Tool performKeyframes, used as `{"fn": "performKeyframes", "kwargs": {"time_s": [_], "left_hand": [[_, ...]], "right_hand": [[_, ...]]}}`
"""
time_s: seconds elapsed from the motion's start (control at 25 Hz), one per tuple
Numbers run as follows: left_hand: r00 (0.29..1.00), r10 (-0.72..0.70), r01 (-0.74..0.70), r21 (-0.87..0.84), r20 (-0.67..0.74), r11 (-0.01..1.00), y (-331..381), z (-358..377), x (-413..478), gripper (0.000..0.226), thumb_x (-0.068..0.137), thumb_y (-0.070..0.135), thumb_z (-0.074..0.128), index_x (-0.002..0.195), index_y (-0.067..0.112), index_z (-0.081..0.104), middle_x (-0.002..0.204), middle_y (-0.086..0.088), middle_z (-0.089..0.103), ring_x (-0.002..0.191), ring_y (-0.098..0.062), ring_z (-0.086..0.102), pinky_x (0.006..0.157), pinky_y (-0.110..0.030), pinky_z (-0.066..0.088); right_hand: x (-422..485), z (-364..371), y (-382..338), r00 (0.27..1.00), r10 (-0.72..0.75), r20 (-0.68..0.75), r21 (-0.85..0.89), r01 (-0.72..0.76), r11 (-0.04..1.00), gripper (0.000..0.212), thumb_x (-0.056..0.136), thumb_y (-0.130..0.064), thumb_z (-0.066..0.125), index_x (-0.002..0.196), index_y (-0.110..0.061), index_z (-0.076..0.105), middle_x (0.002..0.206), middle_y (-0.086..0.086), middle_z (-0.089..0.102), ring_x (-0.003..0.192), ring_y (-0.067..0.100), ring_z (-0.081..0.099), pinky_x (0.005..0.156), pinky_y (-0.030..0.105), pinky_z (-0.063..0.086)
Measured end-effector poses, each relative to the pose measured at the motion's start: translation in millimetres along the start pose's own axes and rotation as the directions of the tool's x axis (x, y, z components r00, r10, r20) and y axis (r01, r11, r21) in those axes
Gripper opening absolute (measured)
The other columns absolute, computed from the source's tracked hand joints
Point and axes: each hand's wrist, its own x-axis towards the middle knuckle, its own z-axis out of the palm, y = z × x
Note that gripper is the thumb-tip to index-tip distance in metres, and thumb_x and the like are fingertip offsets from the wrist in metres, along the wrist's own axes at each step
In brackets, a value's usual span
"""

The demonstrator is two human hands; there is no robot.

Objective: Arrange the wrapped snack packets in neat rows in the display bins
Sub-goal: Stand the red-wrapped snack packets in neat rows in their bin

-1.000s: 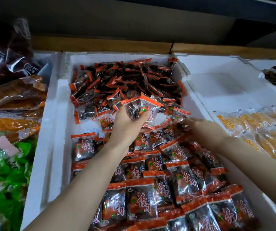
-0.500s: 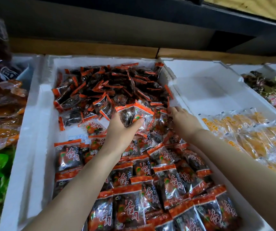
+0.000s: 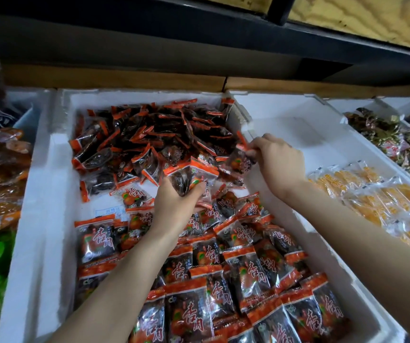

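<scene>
Left hand (image 3: pixel 174 205): curled round a few packets (image 3: pixel 186 177), centre frame.
Right hand (image 3: pixel 278 164): pinching one packet (image 3: pixel 237 161) off the pile (image 3: pixel 154 134), upper centre.
Next: I'd square them label-up, then butt them against the rows (image 3: pixel 223 280) below in the bin (image 3: pixel 48 194).

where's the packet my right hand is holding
Head view, right of centre: the packet is pinched in the right hand, at the right edge of the loose pile, beside the bin wall.
</scene>
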Motion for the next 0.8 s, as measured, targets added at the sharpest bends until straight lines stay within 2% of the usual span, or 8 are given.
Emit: {"fn": "performKeyframes", "kwargs": {"time_s": [0.04, 0.12, 0.24, 0.4, 0.56, 0.68, 0.72, 0.8], "left_hand": [[1.0, -0.015, 0.015, -0.035, -0.005, 0.999, 1, 0, 0, 0.041, 0.089, 0.024, 0.067, 0.121, 0.013, 0.044, 0.113, -0.002, 0.06, 0.077, -0.005, 0.068, 0.075, -0.025, 0.056], [0.997, -0.068, 0.072, -0.095, 0.046, 0.993, 3, 0, -1, 0.048, 0.091, 0.02, 0.064, 0.131, 0.011, 0.04, 0.127, -0.008, 0.056, 0.073, -0.005, 0.071, 0.087, -0.036, 0.056], [0.958, -0.139, 0.196, -0.221, 0.25, 0.955, 9, 5, -7, 0.018, 0.097, 0.014, 0.054, 0.112, 0.021, 0.046, 0.124, -0.006, 0.058, 0.103, -0.023, 0.066, 0.074, -0.032, 0.06], [0.924, -0.08, 0.21, -0.323, 0.374, 0.923, 13, 11, -12, 0.025, 0.093, 0.022, 0.059, 0.116, 0.014, 0.053, 0.121, -0.005, 0.061, 0.115, -0.022, 0.058, 0.078, -0.047, 0.059], [0.959, 0.006, 0.056, -0.208, 0.284, 0.976, 13, 8, -10, 0.037, 0.085, 0.011, 0.069, 0.117, 0.005, 0.05, 0.102, -0.011, 0.064, 0.082, -0.019, 0.07, 0.071, -0.035, 0.06], [0.981, 0.003, 0.034, -0.188, 0.193, 0.982, 14, 5, -10, 0.035, 0.085, 0.012, 0.069, 0.112, 0.01, 0.047, 0.107, -0.007, 0.062, 0.075, -0.008, 0.07, 0.069, -0.029, 0.059], [0.982, 0.007, 0.025, -0.172, 0.188, 0.985, 14, 4, -9, 0.038, 0.085, 0.013, 0.07, 0.114, 0.009, 0.046, 0.109, -0.007, 0.062, 0.074, -0.006, 0.07, 0.07, -0.029, 0.059], [0.982, 0.017, 0.013, -0.155, 0.188, 0.988, 14, 5, -10, 0.042, 0.085, 0.015, 0.07, 0.118, 0.007, 0.044, 0.111, -0.006, 0.062, 0.07, -0.005, 0.07, 0.072, -0.03, 0.06]], "right_hand": [[-3, -11, -1, 1.0, -0.011, -0.022, 0.129, 0.014, 0.991, 0.021, 0.097, -0.028, 0.049, 0.102, -0.014, 0.064, 0.097, 0.002, 0.06, 0.086, 0.023, 0.056, 0.062, 0.029, 0.034], [-7, -30, -4, 0.987, -0.125, 0.104, 0.394, 0.074, 0.916, 0.021, 0.095, -0.025, 0.052, 0.092, -0.01, 0.065, 0.089, 0.002, 0.061, 0.077, 0.017, 0.052, 0.062, 0.021, 0.036], [-12, -32, -11, 0.917, -0.266, 0.296, 0.417, 0.126, 0.9, 0.016, 0.094, -0.024, 0.055, 0.079, -0.019, 0.059, 0.085, -0.004, 0.057, 0.077, 0.016, 0.053, 0.069, 0.026, 0.04], [-16, -22, -19, 0.951, -0.235, 0.2, 0.409, 0.137, 0.902, 0.019, 0.093, -0.027, 0.056, 0.078, -0.015, 0.06, 0.088, -0.003, 0.057, 0.077, 0.013, 0.051, 0.072, 0.027, 0.039], [-20, -25, -19, 0.972, -0.228, 0.054, 0.586, 0.155, 0.795, 0.006, 0.089, -0.016, 0.062, 0.086, -0.021, 0.061, 0.078, -0.01, 0.058, 0.067, 0.0, 0.055, 0.064, 0.013, 0.044], [-25, -12, 11, 0.949, -0.245, 0.201, 0.379, 0.155, 0.912, 0.023, 0.088, -0.015, 0.062, 0.111, -0.017, 0.062, 0.099, -0.003, 0.064, 0.088, 0.011, 0.061, 0.082, 0.025, 0.05], [-29, -4, 20, 0.9, -0.278, 0.335, 0.182, 0.228, 0.956, 0.032, 0.089, -0.019, 0.062, 0.12, -0.021, 0.058, 0.112, 0.0, 0.062, 0.103, 0.017, 0.059, 0.092, 0.031, 0.047], [-41, 13, 32, 0.764, -0.315, 0.563, -0.13, 0.458, 0.88, 0.049, 0.09, -0.027, 0.059, 0.136, -0.027, 0.044, 0.133, -0.001, 0.053, 0.13, 0.021, 0.04, 0.109, 0.033, 0.032]]}}
